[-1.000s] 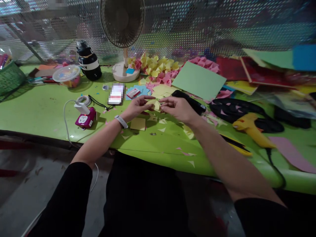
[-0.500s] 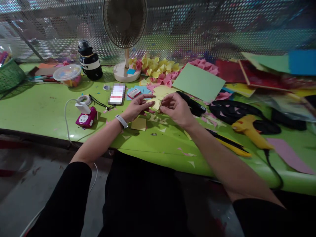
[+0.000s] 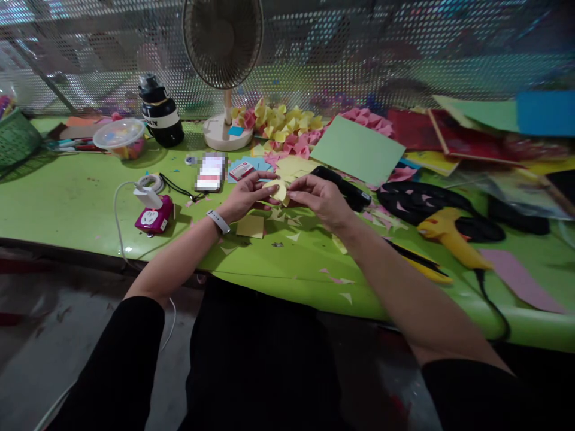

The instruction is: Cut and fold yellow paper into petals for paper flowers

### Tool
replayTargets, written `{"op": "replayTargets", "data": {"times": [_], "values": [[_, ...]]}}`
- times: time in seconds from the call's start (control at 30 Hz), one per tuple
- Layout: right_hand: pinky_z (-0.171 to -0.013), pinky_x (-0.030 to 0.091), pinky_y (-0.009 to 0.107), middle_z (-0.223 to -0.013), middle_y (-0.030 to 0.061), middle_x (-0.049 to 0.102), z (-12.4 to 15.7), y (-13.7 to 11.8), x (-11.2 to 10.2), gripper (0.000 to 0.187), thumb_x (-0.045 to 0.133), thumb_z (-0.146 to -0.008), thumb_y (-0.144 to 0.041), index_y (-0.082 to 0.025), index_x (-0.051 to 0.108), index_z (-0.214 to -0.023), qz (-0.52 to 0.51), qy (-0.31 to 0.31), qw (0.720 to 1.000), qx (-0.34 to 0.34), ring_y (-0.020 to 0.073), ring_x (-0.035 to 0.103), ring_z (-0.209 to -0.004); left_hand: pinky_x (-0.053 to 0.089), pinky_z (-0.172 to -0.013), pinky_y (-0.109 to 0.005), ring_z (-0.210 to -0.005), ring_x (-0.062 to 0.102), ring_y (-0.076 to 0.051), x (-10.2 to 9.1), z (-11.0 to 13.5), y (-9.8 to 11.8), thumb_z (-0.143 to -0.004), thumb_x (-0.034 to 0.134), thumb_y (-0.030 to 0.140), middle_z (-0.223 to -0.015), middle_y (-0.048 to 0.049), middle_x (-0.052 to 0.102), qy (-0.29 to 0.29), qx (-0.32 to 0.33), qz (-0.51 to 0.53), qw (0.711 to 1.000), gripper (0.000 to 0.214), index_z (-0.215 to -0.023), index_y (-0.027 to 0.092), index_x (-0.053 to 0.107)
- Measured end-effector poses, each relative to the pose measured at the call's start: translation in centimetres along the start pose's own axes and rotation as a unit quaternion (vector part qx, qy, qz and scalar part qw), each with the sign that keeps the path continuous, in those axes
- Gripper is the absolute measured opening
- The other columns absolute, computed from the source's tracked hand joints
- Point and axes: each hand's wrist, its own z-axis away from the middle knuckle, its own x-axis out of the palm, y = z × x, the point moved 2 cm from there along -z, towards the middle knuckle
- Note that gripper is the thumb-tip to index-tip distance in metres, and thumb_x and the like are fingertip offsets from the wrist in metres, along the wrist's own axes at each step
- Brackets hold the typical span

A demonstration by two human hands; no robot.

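Observation:
Between my two hands, above the green table, is a pale yellow paper flower (image 3: 280, 193) with curved petals. My left hand (image 3: 248, 196), with a pale watch band (image 3: 218, 221) on the wrist, pinches it from the left between thumb and fingers. From the right, the thumb and fingertips of my right hand (image 3: 320, 200) close on a petal. Beneath them lie yellow paper scraps and a square yellow sheet (image 3: 250, 227). Just behind are more yellow sheets (image 3: 294, 167) and a small red and white box (image 3: 241, 171).
A fan (image 3: 227, 134), a bottle (image 3: 162, 117) and folded yellow paper flowers (image 3: 290, 123) stand at the back. On the left are a phone (image 3: 210, 172) and purple power socket (image 3: 155, 215). A yellow glue gun (image 3: 453, 236) and yellow-handled tool (image 3: 422, 263) lie right.
The right fingers have shifted slightly on the flower, and the held petal now looks more curled. Both hands still hold it. The whole view has moved a little.

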Motion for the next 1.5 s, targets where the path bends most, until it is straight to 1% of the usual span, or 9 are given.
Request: {"op": "replayTargets", "data": {"times": [0.17,0.3,0.43,0.63,0.83,1.07,1.27,1.5], "values": [[-0.083,0.060,0.042,-0.081,0.0024,0.069,-0.05,-0.02,-0.08,0.024,0.081,-0.073,-0.036,-0.021,0.066,-0.085,0.002,-0.006,1.000,0.007,0.0175,0.068,-0.074,0.056,-0.066,-0.018,-0.075,0.074,-0.010,0.03,0.05,0.05,-0.089,0.071,0.021,-0.094,-0.0033,0.075,0.004,-0.007,-0.002,1.000,0.036,-0.122,0.019,0.058],[-0.082,0.061,0.042,-0.081,0.0023,0.070,-0.12,-0.07,-0.18,0.026,0.082,-0.070,-0.038,-0.021,0.067,-0.083,-0.004,-0.004,1.000,0.013,0.0177,0.068,-0.073,0.056,-0.066,-0.018,-0.074,0.074,-0.010,-0.07,-0.05,-0.06,-0.089,0.072,0.021,-0.093,-0.0031,0.075,0.000,-0.007,-0.001,1.000,0.037,-0.123,0.019,0.057],[-0.082,0.061,0.043,-0.081,0.0027,0.071,-0.11,-0.27,-0.19,0.027,0.084,-0.068,-0.038,-0.021,0.068,-0.081,-0.008,-0.005,1.000,0.017,0.0181,0.068,-0.073,0.056,-0.065,-0.018,-0.073,0.074,-0.010,-0.07,-0.10,-0.14,-0.088,0.072,0.021,-0.092,-0.0029,0.074,-0.001,-0.007,0.002,1.000,0.036,-0.122,0.019,0.058],[-0.082,0.060,0.041,-0.081,0.0023,0.069,-0.08,-0.27,-0.22,0.023,0.083,-0.069,-0.032,-0.021,0.067,-0.082,-0.004,-0.015,1.000,0.011,0.0175,0.067,-0.073,0.055,-0.064,-0.018,-0.072,0.073,-0.010,-0.01,-0.02,-0.01,-0.087,0.073,0.021,-0.092,-0.0027,0.074,-0.009,-0.002,0.004,1.000,0.036,-0.120,0.019,0.058],[-0.082,0.059,0.041,-0.082,0.0021,0.070,-0.17,0.09,-0.31,0.023,0.083,-0.069,-0.032,-0.022,0.067,-0.083,0.004,-0.022,1.000,0.006,0.0177,0.067,-0.074,0.056,-0.064,-0.020,-0.072,0.073,-0.010,0.01,0.03,-0.05,-0.088,0.072,0.021,-0.091,-0.0014,0.074,-0.010,-0.005,0.007,1.000,0.034,-0.119,0.020,0.059],[-0.085,0.060,0.043,-0.084,0.0026,0.070,0.01,-0.53,-0.22,0.020,0.079,-0.071,-0.032,-0.023,0.067,-0.083,-0.001,-0.030,0.999,0.016,0.0188,0.068,-0.078,0.057,-0.068,-0.021,-0.073,0.073,-0.010,-0.01,0.00,-0.06,-0.088,0.072,0.021,-0.091,-0.0021,0.074,0.004,-0.013,-0.005,1.000,0.037,-0.122,0.020,0.059],[-0.083,0.059,0.041,-0.082,0.0022,0.069,0.09,-0.64,-0.15,0.020,0.080,-0.070,-0.028,-0.022,0.067,-0.083,-0.005,-0.029,1.000,0.008,0.0175,0.067,-0.074,0.056,-0.065,-0.020,-0.072,0.073,-0.009,-0.02,-0.02,-0.12,-0.088,0.072,0.022,-0.091,-0.0020,0.074,-0.009,-0.006,0.007,1.000,0.036,-0.121,0.020,0.059],[-0.080,0.057,0.038,-0.081,0.0014,0.070,-0.11,0.01,-0.33,0.021,0.081,-0.069,-0.030,-0.022,0.067,-0.083,0.018,-0.026,1.000,-0.003,0.0173,0.066,-0.074,0.055,-0.063,-0.020,-0.070,0.072,-0.009,0.14,0.16,-0.06,-0.087,0.072,0.022,-0.090,-0.0009,0.073,-0.024,0.002,0.012,1.000,0.035,-0.119,0.020,0.058]]}}
